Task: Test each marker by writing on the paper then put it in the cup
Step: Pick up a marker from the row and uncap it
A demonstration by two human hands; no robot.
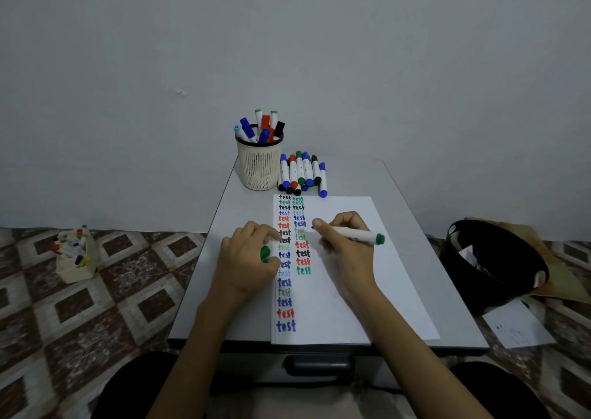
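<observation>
Green-ended marker [351, 235] gripped in right hand [347, 242], tip on paper [358, 290]; left hand [248, 258] pinches green cap [265, 253].

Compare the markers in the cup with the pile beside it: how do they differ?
The cup markers stand upright or leaning, poking above the cup rim; the pile lies flat on the table. The cup markers fan out; the pile lies roughly parallel, side by side. Both have white barrels with blue, red, green or black ends.
</observation>
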